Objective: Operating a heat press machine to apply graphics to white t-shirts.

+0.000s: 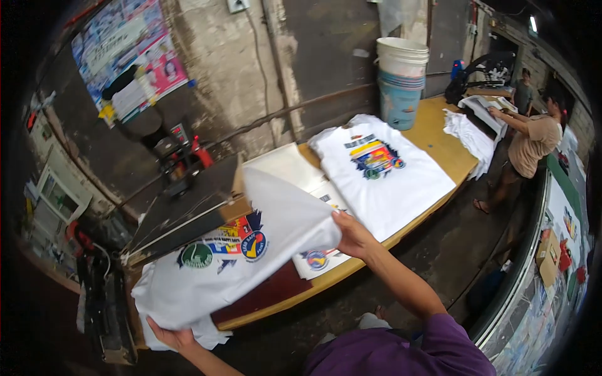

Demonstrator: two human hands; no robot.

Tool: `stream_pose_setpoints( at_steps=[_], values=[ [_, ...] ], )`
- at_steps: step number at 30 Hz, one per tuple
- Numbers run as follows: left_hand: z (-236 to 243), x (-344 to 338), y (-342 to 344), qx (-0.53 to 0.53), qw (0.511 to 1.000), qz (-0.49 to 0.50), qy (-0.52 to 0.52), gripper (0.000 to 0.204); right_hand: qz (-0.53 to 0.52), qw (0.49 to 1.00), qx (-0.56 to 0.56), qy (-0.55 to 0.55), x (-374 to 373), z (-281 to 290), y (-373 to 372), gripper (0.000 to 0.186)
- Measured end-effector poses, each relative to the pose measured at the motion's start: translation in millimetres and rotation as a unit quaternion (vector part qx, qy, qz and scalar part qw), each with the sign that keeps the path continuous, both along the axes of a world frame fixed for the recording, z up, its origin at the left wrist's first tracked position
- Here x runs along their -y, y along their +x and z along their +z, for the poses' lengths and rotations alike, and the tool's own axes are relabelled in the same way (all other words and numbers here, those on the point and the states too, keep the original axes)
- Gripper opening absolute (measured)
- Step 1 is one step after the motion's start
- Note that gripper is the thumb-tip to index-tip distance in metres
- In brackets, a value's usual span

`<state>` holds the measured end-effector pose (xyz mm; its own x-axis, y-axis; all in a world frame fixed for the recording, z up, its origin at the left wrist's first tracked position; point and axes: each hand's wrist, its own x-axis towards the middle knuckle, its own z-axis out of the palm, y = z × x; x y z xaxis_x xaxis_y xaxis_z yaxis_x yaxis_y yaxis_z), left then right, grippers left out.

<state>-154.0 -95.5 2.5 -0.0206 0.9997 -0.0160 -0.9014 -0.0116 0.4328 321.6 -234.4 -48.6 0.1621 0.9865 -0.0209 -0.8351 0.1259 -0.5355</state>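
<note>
A white T-shirt [188, 285] with a colourful print of green, red, yellow and blue stretches between my hands, partly over the dark flat plate of a press [188, 216]. My right hand [355, 235] is closed on the raised right end of the smooth white cloth. At the lower left, my left hand [172, 337] grips the near edge, some fingers hidden beneath it. Under the raised cloth lie printed white sheets [316, 262], partly covered. Farther right, a stack of white T-shirts [401, 200] rests on the yellow table [295, 289], its top shirt bearing a similar print.
Nested buckets [401, 94] stand at the table's back edge against the wall. Beyond them, a person [533, 135] handles white cloth at the table's far end. A second table [523, 326] runs along the right. The press handle and red parts [199, 153] rise at left.
</note>
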Motion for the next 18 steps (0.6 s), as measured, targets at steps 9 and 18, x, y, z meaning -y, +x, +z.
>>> stream_pose_setpoints(
  at_steps=[9, 18],
  values=[
    [5, 107, 226, -0.237, 0.957, -0.090, 0.143, 0.048, -0.374, 0.919, 0.121, 0.038, 244, 72, 247, 0.046],
    [57, 97, 351, -0.225, 0.950, -0.074, 0.205, 0.025, -0.491, 0.810, 0.321, 0.012, 264, 141, 347, 0.014]
  ],
)
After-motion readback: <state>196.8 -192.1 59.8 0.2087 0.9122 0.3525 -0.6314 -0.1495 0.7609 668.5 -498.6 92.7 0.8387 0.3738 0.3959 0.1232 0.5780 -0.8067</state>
